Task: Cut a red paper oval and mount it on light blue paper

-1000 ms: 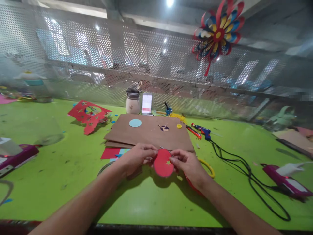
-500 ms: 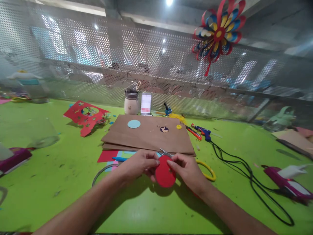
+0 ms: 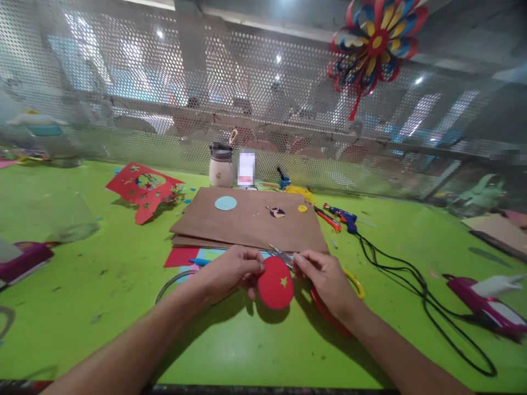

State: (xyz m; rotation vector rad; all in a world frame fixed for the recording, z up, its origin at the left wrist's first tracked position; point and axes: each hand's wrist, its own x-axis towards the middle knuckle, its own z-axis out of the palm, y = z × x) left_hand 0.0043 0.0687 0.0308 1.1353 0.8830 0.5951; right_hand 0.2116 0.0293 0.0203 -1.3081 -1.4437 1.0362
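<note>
My left hand (image 3: 239, 274) pinches the left edge of a red paper disc (image 3: 272, 293) between thumb and fingers. A small yellow-green star (image 3: 284, 282) shows on the disc; I cannot tell whether it is cut through or stuck on. Just right of the disc, apart from it, is my right hand (image 3: 325, 280), thumb and fingertips pressed together; what they hold, if anything, is hidden. Scissor blades (image 3: 280, 254) poke out behind the disc by the right fingertips. Under the right palm shows a red loop (image 3: 327, 315), and beside it a yellow loop (image 3: 356, 285).
Brown cardboard sheets (image 3: 230, 227) carry a light blue disc (image 3: 225, 203), a dark cutout and a small yellow disc. A red cut sheet (image 3: 144, 189) lies left, glue gun (image 3: 343, 215) and cable right. Behind stand a jar (image 3: 221, 167) and a phone (image 3: 246, 169).
My right hand has let go of the disc's right edge and moved slightly right, uncovering the star. The disc, in my left hand, has shifted a little left.
</note>
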